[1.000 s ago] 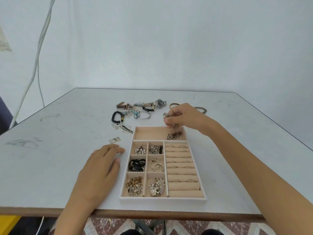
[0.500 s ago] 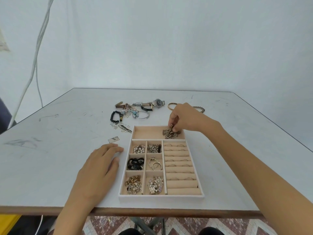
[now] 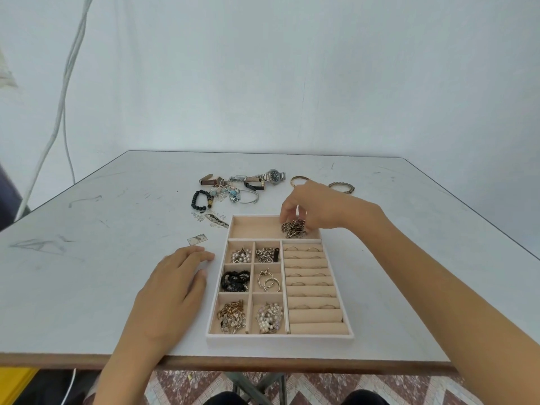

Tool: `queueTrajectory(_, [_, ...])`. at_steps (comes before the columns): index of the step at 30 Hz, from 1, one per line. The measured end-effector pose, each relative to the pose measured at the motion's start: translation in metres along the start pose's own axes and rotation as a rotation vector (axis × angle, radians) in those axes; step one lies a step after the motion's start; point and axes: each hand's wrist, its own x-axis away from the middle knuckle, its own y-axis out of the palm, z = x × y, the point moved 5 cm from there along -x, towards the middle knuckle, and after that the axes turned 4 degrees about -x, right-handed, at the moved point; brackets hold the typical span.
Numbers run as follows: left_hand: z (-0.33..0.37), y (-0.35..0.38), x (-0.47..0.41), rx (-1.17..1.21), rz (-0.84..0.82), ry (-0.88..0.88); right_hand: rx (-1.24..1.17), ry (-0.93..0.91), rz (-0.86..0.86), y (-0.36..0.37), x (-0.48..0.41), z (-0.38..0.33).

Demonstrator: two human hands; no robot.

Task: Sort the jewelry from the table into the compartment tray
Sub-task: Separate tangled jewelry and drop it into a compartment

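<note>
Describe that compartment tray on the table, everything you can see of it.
The tray is a pale rectangular box lined in beige velvety fabric, lying flat near the table's front edge. A wide compartment spans its far end, six small squares on the left hold jewelry, and padded ring rolls fill the right. The right hand reaches into the wide compartment, fingers curled onto a chain piece there.

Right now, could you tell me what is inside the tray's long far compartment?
A bundle of dark metal chain lies at its right end, under the right hand; the lining elsewhere is bare. The fingers cover the bundle's top.
</note>
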Motion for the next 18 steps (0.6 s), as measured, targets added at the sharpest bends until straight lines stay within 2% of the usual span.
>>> queueTrajectory(4, [0.000, 0.000, 0.000, 0.001, 0.005, 0.008, 0.054, -0.013, -0.006, 0.003, 0.000, 0.000])
queueTrajectory(9, [0.001, -0.001, 0.000, -0.007, 0.008, 0.004, 0.033, -0.002, 0.069, -0.006, -0.001, 0.002])
queueTrajectory(18, [0.002, -0.002, 0.000, -0.002, 0.005, 0.001, 0.145, -0.019, -0.074, 0.008, 0.000, -0.002])
